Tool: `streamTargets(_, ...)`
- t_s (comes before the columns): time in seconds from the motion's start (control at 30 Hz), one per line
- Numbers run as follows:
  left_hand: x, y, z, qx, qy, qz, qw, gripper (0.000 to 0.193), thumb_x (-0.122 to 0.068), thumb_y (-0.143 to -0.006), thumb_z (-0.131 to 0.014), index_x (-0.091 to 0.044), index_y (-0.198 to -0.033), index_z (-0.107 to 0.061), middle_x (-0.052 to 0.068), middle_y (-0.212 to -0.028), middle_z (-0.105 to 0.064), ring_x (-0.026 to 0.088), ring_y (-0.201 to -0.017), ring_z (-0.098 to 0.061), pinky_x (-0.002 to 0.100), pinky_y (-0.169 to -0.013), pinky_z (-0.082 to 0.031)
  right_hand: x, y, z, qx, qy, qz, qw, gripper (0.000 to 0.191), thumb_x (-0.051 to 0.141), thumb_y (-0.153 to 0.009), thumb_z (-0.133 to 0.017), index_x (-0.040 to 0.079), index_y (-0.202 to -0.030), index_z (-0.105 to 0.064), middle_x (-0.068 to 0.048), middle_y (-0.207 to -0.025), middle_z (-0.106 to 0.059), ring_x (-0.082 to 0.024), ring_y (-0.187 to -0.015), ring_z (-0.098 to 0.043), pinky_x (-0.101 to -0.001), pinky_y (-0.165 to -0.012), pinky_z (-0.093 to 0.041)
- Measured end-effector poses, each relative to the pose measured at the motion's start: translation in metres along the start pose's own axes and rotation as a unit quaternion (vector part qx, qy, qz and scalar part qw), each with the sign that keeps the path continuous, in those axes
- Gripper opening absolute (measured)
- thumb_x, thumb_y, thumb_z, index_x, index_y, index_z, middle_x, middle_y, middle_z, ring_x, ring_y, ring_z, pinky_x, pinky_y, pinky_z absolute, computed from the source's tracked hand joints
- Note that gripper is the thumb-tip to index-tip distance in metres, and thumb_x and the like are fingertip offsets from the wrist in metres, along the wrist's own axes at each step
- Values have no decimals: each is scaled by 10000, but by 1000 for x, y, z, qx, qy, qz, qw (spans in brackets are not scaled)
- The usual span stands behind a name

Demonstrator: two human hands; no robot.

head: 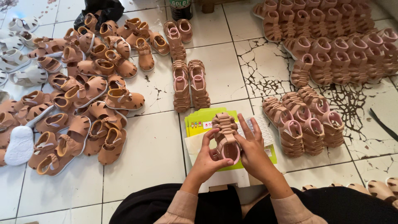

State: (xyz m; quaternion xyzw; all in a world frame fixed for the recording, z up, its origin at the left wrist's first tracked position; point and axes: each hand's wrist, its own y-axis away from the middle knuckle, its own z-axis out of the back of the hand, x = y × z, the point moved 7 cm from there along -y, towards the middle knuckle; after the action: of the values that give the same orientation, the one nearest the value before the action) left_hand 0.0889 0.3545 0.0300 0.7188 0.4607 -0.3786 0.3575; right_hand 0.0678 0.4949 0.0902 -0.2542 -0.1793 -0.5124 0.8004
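**Pink sandal held over the box stack, both hands on it**

The person sits on the tiled floor (153, 153) with a small pink sandal (226, 137) held between both hands, heel end toward the body. The left hand (209, 159) wraps the sandal's left side, its grip closed on the heel and strap area with the thumb lying over the top. The right hand (253, 151) presses flat against the right side, fingers (248, 128) stretched up along the woven upper, so its grip is a loose clasp on the same sandal.

Directly beneath the grip lies a stack of flat yellow-green cartons (199, 122) on pale card. Just beyond the grip, a finished pair of pink sandals (190, 85) stands side by side. To the right of the grip a tidy cluster of pink sandals (304, 120) sits in rows, with a larger ranked batch (344, 45) farther off. Well to the left spreads a loose heap of tan sandals (83, 91), with white ones (20, 62) at its outer edge.

Judging by the hold, the step in hand looks like checking or fastening the sandal's strap at the heel. Any next move calls for a firm hold on the sole, so that the soft upper is not bent while it is handled.
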Motion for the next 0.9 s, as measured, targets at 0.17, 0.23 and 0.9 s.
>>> streamTargets(0.17,1,-1,-1,2,8,0,1000,1054,-126,-711,-910,-226,-1535,-260,201,-1280,-655,243,-1114,-702,363,-936,-606,1,-1,2,-2,-22,-4,1000,425,-31,-759,-639,70,-1172,-662,-100,-1684,-212,-479,-1527,-95,-560,-1195,-170)
streamTargets(0.23,2,-1,0,-1,7,3,1000,1054,-123,-711,-909,-231,-1535,-261,208,-1273,-658,246,-1114,-704,361,-936,-606,1,-1,2,-3,-23,-3,1000,442,-35,-756,-636,68,-1184,-662,-101,-1682,-212,-479,-1525,-97,-561,-1194,-169)
streamTargets(0.9,-23,11,-2,-35,73,-88,993,990,-83,-711,-886,-124,-1518,-315,119,-1588,-381,218,-1138,-682,336,-937,-605,-23,6,-12,-40,-174,-31,983,605,-128,-694,-482,159,-1126,-794,-96,-1697,-298,-393,-1582,-138,-490,-1262,-116)
